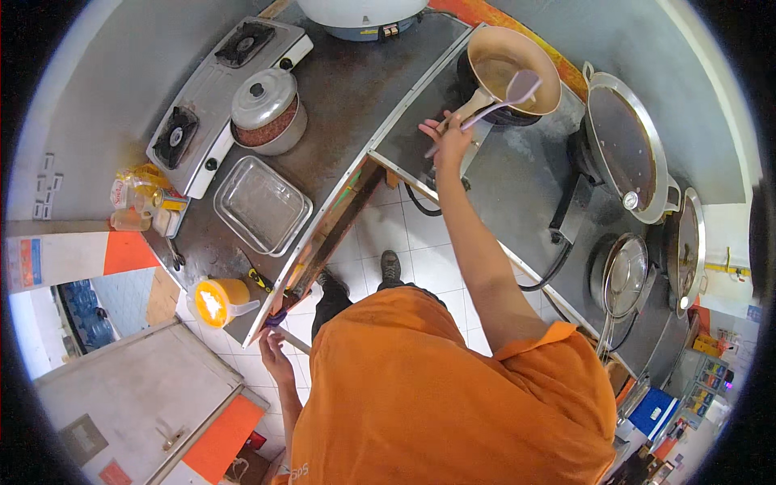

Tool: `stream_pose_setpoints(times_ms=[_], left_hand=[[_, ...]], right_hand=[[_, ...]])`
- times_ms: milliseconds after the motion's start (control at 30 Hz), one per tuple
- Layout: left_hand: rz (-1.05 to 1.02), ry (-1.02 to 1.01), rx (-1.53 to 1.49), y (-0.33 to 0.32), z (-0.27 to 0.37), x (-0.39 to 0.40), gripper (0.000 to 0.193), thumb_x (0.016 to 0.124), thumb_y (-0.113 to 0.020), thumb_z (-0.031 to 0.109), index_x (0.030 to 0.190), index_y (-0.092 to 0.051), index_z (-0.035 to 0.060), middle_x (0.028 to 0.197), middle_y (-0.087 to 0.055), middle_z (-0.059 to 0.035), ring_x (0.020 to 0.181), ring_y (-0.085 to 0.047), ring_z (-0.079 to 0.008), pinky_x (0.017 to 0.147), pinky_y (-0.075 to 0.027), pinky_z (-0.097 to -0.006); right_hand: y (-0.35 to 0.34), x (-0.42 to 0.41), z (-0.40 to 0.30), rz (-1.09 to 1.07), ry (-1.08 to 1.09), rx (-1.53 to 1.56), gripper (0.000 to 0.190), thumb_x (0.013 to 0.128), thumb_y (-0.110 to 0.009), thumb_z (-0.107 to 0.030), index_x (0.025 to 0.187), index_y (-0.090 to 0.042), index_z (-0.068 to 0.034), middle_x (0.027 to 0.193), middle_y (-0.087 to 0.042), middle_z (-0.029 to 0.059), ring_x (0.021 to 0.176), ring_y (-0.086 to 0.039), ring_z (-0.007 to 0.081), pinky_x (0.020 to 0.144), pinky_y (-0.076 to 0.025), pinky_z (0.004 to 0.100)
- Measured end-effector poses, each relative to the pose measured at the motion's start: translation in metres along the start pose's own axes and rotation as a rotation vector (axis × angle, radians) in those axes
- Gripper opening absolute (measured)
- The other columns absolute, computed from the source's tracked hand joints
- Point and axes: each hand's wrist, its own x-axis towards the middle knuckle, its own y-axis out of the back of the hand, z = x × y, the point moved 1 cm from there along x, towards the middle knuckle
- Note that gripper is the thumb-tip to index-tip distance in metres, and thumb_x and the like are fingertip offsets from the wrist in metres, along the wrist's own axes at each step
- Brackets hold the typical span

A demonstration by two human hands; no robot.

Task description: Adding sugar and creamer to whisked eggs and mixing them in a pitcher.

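Note:
My right hand is at the handle of a beige frying pan, with the stem of a purple spatula in its grip. The spatula's blade hangs over the pan, and its handle end sticks out below my hand. Some fingers wrap across the pan handle. The pan sits tilted on a dark burner. Low on the left, my left hand is beside the counter's corner, fingers a little apart, with nothing seen in it. Nearest to it are a purple item at the counter edge and a jug of orange-yellow contents.
A glass baking dish, a yellow-black handled tool and a lidded pot of reddish-brown contents stand left, near a two-burner stove. Large pans and a strainer line the right counter. A white-bodied appliance stands behind.

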Motion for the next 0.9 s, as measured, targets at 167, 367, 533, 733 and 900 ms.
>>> stream_pose_setpoints(times_ms=[167,367,533,733,900], left_hand=[[0.044,0.078,-0.056,0.006,-0.022,-0.04,0.04,0.114,-0.046,0.036,0.134,-0.06,0.0048,0.103,-0.068,-0.0057,0.096,-0.067,-0.0171,0.084,-0.052,-0.0341],[0.099,0.171,-0.076,0.011,-0.043,-0.064,0.045,0.113,-0.047,0.041,0.133,-0.061,0.0025,0.1,-0.069,-0.006,0.096,-0.067,-0.0171,0.083,-0.052,-0.0341],[0.115,0.209,-0.125,0.012,-0.047,-0.058,0.047,0.113,-0.045,0.042,0.132,-0.061,0.0022,0.099,-0.07,-0.0065,0.094,-0.067,-0.0176,0.084,-0.052,-0.0345],[0.055,0.152,-0.091,0.023,-0.041,-0.022,0.043,0.114,-0.044,0.039,0.13,-0.062,0.0028,0.1,-0.069,-0.0065,0.095,-0.066,-0.0166,0.085,-0.051,-0.0338],[0.133,0.163,-0.173,0.036,-0.057,-0.029,0.039,0.114,-0.046,0.032,0.132,-0.061,0.0009,0.102,-0.068,-0.0056,0.098,-0.065,-0.0154,0.092,-0.051,-0.0326]], right_hand=[[0.011,0.014,0.0,0.064,-0.05,-0.05,0.018,0.108,-0.053,-0.016,0.104,-0.053,0.001,0.08,-0.06,0.0113,0.054,-0.059,0.0186,0.041,-0.044,0.0306],[0.049,0.005,-0.052,0.161,0.002,-0.361,0.023,0.106,-0.055,-0.015,0.092,-0.057,0.002,0.066,-0.057,0.0066,0.047,-0.052,0.0145,0.038,-0.037,0.0292],[0.066,0.002,-0.072,0.104,0.045,-0.447,0.021,0.107,-0.055,-0.013,0.091,-0.057,0.001,0.075,-0.061,0.0077,0.052,-0.053,0.0133,0.041,-0.038,0.0286],[0.065,-0.019,-0.077,0.12,0.067,-0.405,0.026,0.107,-0.054,-0.015,0.106,-0.064,0.009,0.091,-0.066,0.0143,0.065,-0.064,0.0195,0.053,-0.063,0.0377],[0.074,-0.042,-0.091,0.142,0.337,-0.887,0.034,0.108,-0.057,-0.021,0.127,-0.064,0.006,0.104,-0.07,0.0148,0.081,-0.068,0.021,0.065,-0.065,0.0342]])
